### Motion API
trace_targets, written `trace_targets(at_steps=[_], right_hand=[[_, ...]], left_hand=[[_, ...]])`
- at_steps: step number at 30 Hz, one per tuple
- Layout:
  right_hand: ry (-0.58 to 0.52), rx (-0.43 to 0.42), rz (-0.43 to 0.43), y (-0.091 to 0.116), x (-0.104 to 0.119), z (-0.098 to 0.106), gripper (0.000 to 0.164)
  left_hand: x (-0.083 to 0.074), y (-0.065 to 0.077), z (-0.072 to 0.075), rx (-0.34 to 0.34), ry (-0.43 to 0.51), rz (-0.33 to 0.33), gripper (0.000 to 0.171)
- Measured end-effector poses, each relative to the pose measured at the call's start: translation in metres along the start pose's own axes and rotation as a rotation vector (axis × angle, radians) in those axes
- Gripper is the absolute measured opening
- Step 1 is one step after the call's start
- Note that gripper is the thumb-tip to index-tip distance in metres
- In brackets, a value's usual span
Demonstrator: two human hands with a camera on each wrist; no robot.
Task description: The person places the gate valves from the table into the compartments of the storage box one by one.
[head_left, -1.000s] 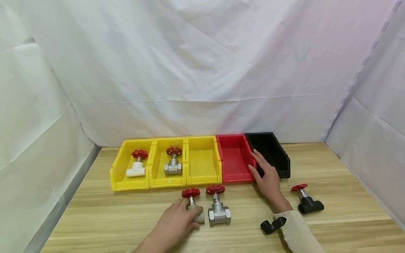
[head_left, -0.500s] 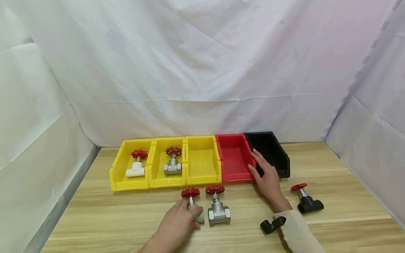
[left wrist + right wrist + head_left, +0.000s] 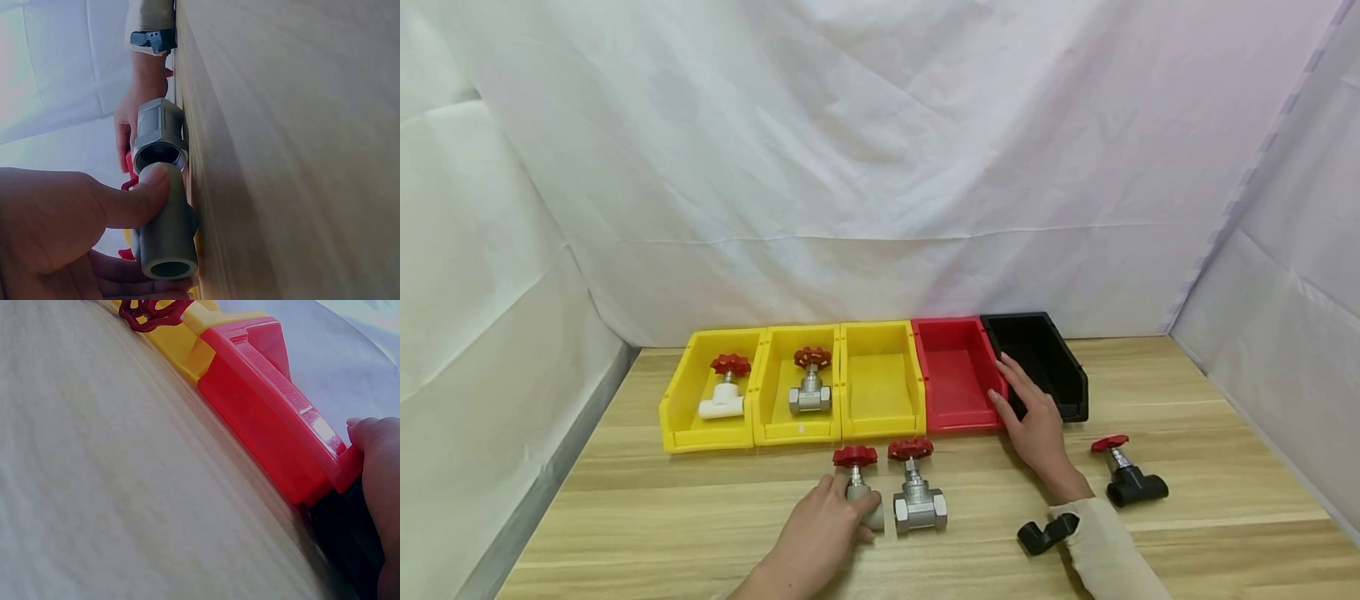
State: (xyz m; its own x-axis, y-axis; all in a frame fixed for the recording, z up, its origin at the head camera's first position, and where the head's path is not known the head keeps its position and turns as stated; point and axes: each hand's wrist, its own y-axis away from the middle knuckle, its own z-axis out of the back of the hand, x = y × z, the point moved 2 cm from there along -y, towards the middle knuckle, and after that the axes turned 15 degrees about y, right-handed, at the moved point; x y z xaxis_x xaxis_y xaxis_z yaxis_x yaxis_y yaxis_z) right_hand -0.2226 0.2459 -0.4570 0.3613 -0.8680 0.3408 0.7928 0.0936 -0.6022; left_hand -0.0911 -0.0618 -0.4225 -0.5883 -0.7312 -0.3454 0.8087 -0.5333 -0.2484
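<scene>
My left hand (image 3: 820,533) grips a grey plastic gate valve (image 3: 865,500) with a red handwheel, its thumb on the pipe body in the left wrist view. A steel gate valve (image 3: 919,504) stands just right of it, also with a red wheel. My right hand (image 3: 1037,425) rests with extended fingers on the adjoining rims of the red bin (image 3: 958,421) and the black bin (image 3: 1078,392). In the right wrist view a digit touches the red bin's corner; the other fingertips are out of sight there.
A white valve (image 3: 724,402) lies in the left yellow bin (image 3: 673,425), a smaller steel valve (image 3: 810,396) in the middle yellow bin (image 3: 797,433). The right yellow bin (image 3: 883,425) adjoins the red one. A black valve (image 3: 1135,483) lies on the table right of my right forearm.
The grey valve and my left hand have shifted very slightly to the right. My right hand stays in place on the bin rims.
</scene>
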Motion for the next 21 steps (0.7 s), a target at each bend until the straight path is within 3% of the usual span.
trace_targets(at_steps=[21], right_hand=[[0.006, 0.011, -0.005, 0.0008, -0.0012, 0.0000, 0.056]], left_hand=[[-0.0026, -0.0010, 0.0002, -0.001, 0.003, 0.005, 0.022]])
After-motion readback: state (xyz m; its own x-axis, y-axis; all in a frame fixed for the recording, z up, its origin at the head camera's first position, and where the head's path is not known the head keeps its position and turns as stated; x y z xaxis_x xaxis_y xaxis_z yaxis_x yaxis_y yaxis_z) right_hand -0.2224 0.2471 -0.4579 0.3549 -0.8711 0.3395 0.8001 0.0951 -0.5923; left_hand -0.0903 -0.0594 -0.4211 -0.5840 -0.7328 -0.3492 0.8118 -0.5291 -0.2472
